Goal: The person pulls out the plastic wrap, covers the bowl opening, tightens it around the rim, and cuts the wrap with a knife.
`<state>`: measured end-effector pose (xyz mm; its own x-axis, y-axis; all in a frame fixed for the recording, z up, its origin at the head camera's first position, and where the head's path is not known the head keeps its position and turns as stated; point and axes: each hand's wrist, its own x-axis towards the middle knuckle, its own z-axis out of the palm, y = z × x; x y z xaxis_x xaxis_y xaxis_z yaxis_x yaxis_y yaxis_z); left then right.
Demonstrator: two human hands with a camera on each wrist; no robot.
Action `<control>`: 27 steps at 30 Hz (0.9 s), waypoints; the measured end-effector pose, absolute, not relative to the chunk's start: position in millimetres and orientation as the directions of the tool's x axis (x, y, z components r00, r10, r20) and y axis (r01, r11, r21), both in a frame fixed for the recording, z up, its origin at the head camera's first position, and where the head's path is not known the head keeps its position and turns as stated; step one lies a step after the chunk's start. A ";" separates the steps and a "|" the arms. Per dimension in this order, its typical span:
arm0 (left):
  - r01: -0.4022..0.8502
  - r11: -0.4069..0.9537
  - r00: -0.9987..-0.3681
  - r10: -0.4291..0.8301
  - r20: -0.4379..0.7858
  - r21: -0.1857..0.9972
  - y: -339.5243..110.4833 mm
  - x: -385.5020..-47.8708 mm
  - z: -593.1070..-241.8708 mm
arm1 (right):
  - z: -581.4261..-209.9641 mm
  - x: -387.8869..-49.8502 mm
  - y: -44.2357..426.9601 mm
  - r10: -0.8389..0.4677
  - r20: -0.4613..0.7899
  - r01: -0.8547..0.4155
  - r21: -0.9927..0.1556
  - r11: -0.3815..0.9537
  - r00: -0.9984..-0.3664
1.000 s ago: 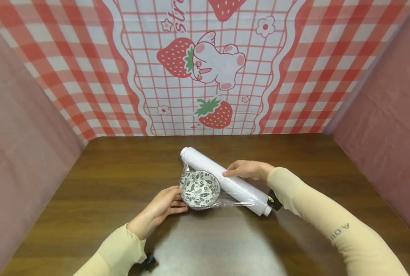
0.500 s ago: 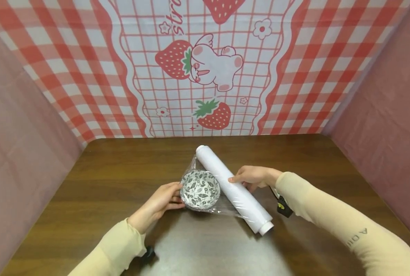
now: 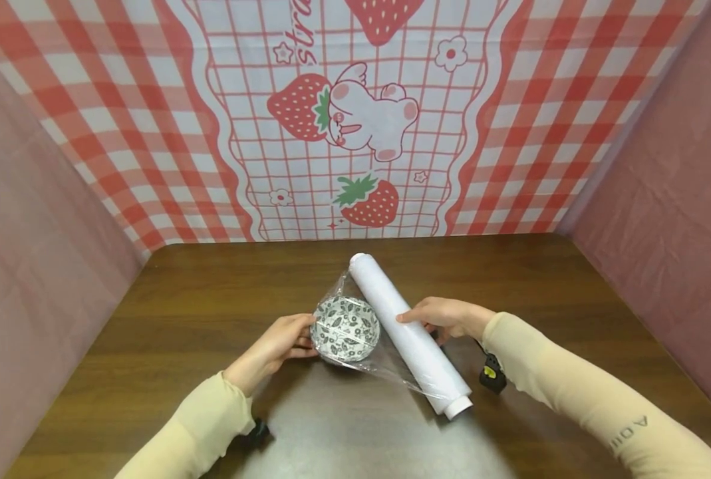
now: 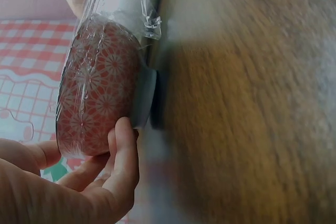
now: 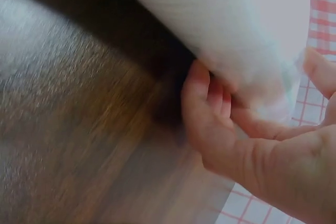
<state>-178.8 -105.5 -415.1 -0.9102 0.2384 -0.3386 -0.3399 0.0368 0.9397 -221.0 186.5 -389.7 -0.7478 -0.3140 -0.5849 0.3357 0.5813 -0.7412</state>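
Observation:
A small bowl [image 3: 346,328] stands on the table, leaf-patterned in black and white inside. Its outer wall [image 4: 97,90] is red with white flowers in the left wrist view. Clear cling film [image 3: 385,367] lies over the bowl and runs to a white cling film roll [image 3: 414,342] at its right. My left hand [image 3: 279,344] grips the bowl's left side, thumb near the rim and fingers under the wall. With thumb on top and fingers curled beneath, my right hand [image 3: 451,317] holds the roll near its middle, as the right wrist view [image 5: 236,24] confirms.
Under everything is a brown wooden table [image 3: 199,286]. A red-and-white checked cloth [image 3: 361,120] with strawberries hangs behind it, and pink cloth [image 3: 660,166] closes the sides. Black devices [image 3: 491,374] are strapped at the wrists.
My right hand has moved right and slightly nearer, turning the roll steeper and away from the bowl. More film stretches between them. The left hand and bowl have hardly moved.

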 end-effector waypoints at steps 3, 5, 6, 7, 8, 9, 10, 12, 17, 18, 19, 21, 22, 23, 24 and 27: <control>-0.341 0.033 -0.908 0.248 -0.338 0.940 -107.8 -179.0 -416.7 | -398.4 -226.0 187.0 -0.282 -0.606 0.375 -0.727 0.575 -0.744; -0.342 0.031 -0.906 0.252 -0.339 0.939 -109.1 -178.8 -417.4 | -398.9 -227.6 186.8 -0.290 -0.619 0.384 -0.722 0.575 -0.730; -0.342 0.029 -0.906 0.256 -0.338 0.939 -109.8 -178.6 -417.9 | -396.3 -227.4 185.9 -0.296 -0.626 0.388 -0.720 0.576 -0.722; -0.342 0.027 -0.905 0.260 -0.337 0.939 -110.6 -178.5 -418.6 | -391.7 -226.4 184.3 -0.300 -0.636 0.394 -0.714 0.579 -0.711; -0.345 0.026 -0.903 0.264 -0.339 0.938 -111.3 -178.4 -419.4 | -387.4 -225.6 182.8 -0.307 -0.645 0.396 -0.708 0.584 -0.700; -0.346 0.025 -0.901 0.269 -0.340 0.938 -112.0 -178.2 -420.1 | -384.3 -225.8 181.7 -0.314 -0.654 0.398 -0.703 0.589 -0.688; -0.346 0.025 -0.899 0.277 -0.339 0.938 -112.8 -178.0 -421.1 | -382.0 -226.7 181.0 -0.327 -0.659 0.393 -0.699 0.597 -0.677; -0.348 0.023 -0.895 0.290 -0.339 0.937 -114.2 -177.6 -422.8 | -380.6 -230.5 179.6 -0.325 -0.678 0.411 -0.687 0.600 -0.659; -0.343 0.015 -0.891 0.311 -0.331 0.939 -116.9 -176.7 -425.2 | -382.4 -245.5 175.5 -0.369 -0.659 0.389 -0.714 0.583 -0.656; -0.345 0.007 -0.889 0.319 -0.329 0.939 -117.1 -176.6 -425.4 | -383.0 -248.3 174.7 -0.384 -0.647 0.377 -0.726 0.575 -0.659; -0.346 -0.002 -0.887 0.328 -0.326 0.938 -117.2 -176.6 -425.7 | -383.4 -250.8 174.1 -0.397 -0.635 0.366 -0.737 0.567 -0.663; -0.347 -0.017 -0.884 0.341 -0.321 0.938 -117.2 -176.7 -425.8 | -383.6 -253.7 173.3 -0.421 -0.615 0.349 -0.756 0.554 -0.666; -0.350 -0.023 -0.882 0.344 -0.321 0.937 -117.1 -176.9 -425.7 | -384.0 -254.5 173.3 -0.427 -0.610 0.344 -0.761 0.551 -0.667; -0.351 -0.029 -0.882 0.345 -0.320 0.936 -117.1 -177.2 -425.5 | -384.9 -255.3 173.5 -0.431 -0.608 0.343 -0.764 0.547 -0.667; -0.348 -0.031 -0.883 0.345 -0.317 0.937 -117.5 -177.5 -425.4 | -385.6 -255.7 173.8 -0.433 -0.604 0.340 -0.767 0.545 -0.669; -0.346 -0.021 -0.892 0.319 -0.322 0.938 -118.2 -179.5 -424.8 | -388.4 -256.1 175.8 -0.432 -0.590 0.329 -0.775 0.540 -0.682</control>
<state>-179.5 -118.2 -424.8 -0.8916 0.3185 -0.3218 -0.3460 -0.0208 0.9380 -256.1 175.8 -388.4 -0.6822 -0.4315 -0.5903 0.3289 0.5400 -0.7748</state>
